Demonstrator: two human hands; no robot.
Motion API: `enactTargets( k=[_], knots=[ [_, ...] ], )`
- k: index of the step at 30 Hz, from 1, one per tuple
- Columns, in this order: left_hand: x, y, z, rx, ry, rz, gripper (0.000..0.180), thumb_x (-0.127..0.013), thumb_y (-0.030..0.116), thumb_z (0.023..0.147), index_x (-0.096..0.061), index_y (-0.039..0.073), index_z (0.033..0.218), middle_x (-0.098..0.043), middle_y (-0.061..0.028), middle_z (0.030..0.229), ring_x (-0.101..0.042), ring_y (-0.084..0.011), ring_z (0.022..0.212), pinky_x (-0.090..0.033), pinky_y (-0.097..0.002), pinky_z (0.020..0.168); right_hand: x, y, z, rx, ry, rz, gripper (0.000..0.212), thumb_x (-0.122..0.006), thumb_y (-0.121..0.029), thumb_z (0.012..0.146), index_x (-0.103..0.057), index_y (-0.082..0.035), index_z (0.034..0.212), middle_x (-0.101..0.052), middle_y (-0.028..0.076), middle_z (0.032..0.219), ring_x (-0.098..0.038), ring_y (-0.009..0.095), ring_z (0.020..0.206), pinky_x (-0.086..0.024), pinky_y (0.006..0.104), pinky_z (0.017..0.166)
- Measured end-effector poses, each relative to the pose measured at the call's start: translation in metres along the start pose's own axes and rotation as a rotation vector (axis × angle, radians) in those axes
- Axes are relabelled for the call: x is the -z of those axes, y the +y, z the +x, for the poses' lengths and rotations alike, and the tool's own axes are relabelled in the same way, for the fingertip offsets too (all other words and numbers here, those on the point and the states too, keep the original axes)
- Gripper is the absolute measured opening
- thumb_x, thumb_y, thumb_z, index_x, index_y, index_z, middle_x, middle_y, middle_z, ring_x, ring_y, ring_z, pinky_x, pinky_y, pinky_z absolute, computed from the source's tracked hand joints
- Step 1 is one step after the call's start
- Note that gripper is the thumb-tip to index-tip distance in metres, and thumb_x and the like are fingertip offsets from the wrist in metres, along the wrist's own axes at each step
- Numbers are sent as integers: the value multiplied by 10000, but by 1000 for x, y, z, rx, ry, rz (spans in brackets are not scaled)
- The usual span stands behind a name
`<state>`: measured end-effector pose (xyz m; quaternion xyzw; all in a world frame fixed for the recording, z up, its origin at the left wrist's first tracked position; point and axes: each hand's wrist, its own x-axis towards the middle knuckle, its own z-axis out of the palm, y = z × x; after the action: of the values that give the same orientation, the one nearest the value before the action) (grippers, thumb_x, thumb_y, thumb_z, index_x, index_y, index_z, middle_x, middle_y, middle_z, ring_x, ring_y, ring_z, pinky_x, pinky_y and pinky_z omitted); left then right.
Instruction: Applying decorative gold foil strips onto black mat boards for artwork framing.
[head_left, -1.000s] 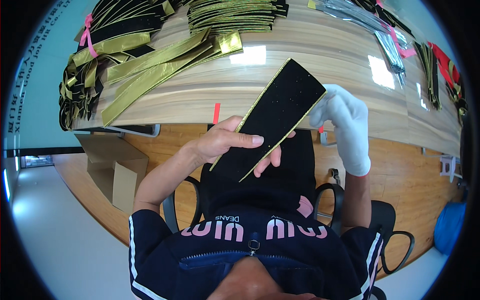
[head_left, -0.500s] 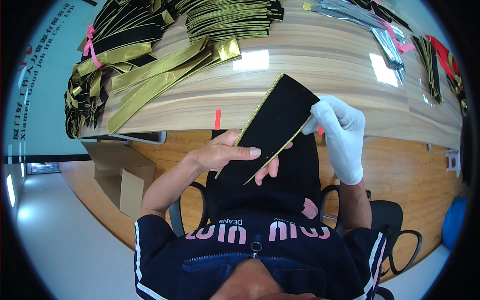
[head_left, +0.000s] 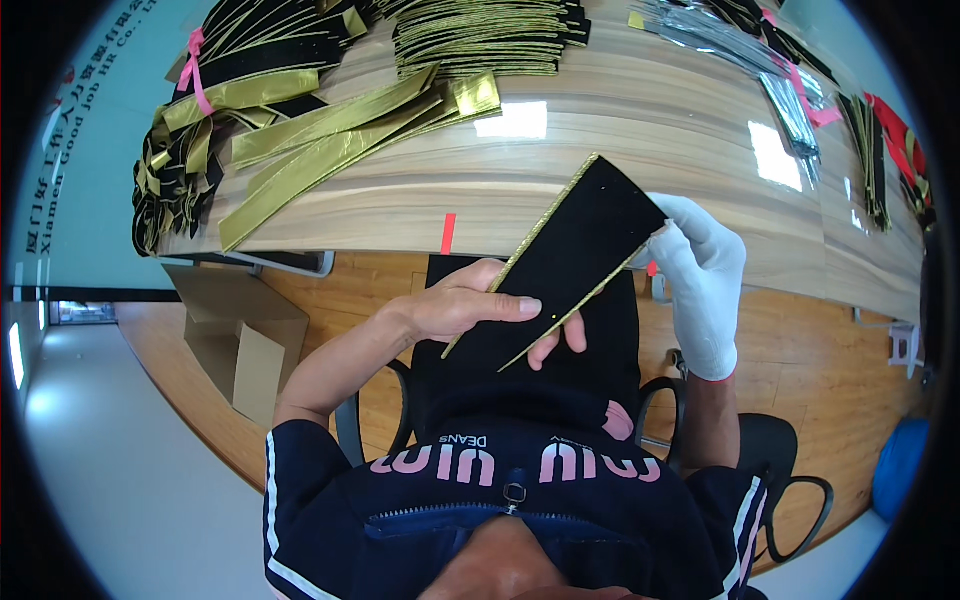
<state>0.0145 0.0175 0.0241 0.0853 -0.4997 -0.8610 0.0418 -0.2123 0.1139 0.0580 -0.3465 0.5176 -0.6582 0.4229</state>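
A flat black card piece with thin gold edges (head_left: 565,260) is held tilted in front of me, its far end over the near edge of the wooden table (head_left: 620,130). My bare left hand (head_left: 470,305) grips its lower end, thumb on top and fingers underneath. My right hand (head_left: 700,275), in a white glove, pinches the upper right corner of the same piece.
Long gold strips (head_left: 330,140) fan across the table's left part beside bundles of black and gold pieces (head_left: 200,120). A stack of gold-edged pieces (head_left: 480,35) lies at the back. Clear sleeves (head_left: 780,80) sit at the right. An open cardboard box (head_left: 235,335) stands on the floor at the left.
The black piece has swung a little lower and closer to me between both hands. My gloved right hand stays at its upper corner.
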Motion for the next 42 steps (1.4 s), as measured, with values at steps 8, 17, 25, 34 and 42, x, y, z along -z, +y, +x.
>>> enactTargets(
  k=[8, 17, 25, 34, 42],
  knots=[
    [-5, 3, 5, 41, -56, -35, 664, -543, 246, 1079, -309, -128, 1576, -707, -221, 1168, -705, -217, 871, -573, -359, 872, 20, 18, 8, 37, -113, -139, 149, -629, -81, 1010, -736, 20, 1032, -710, 18, 955, -626, 75, 839, -468, 231, 744],
    [3, 0, 1, 21, -64, 102, 448, -553, 260, 1079, -572, -71, 1381, -712, -191, 1189, -687, -197, 883, -562, -351, 869, 24, -1, 15, 105, -255, -93, 334, -657, -28, 941, -716, 35, 1264, -741, 62, 1170, -653, 93, 1008, -530, 260, 884],
    [-2, 0, -2, 46, -73, 158, 363, -533, 268, 1110, -705, -40, 1194, -713, -128, 1162, -632, -174, 922, -499, -350, 929, 11, -9, 16, 78, -259, -163, 161, -648, -47, 961, -759, 36, 1044, -716, 46, 994, -626, 109, 928, -490, 263, 865],
    [-5, 3, -1, 141, -158, 215, 369, -509, 283, 1126, -715, -20, 1167, -711, -101, 1162, -581, -170, 959, -475, -338, 926, 16, 2, 11, 37, -264, -90, 132, -652, -96, 944, -713, 18, 917, -660, 38, 923, -563, 113, 882, -415, 260, 825],
    [1, 5, 1, 220, -135, 199, 371, -527, 279, 1117, -729, -33, 1100, -715, -123, 1193, -625, -168, 983, -491, -347, 956, 14, -4, 8, 26, -175, -161, 119, -631, -51, 938, -715, 15, 887, -651, 23, 907, -550, 92, 866, -406, 247, 819]
  ],
)
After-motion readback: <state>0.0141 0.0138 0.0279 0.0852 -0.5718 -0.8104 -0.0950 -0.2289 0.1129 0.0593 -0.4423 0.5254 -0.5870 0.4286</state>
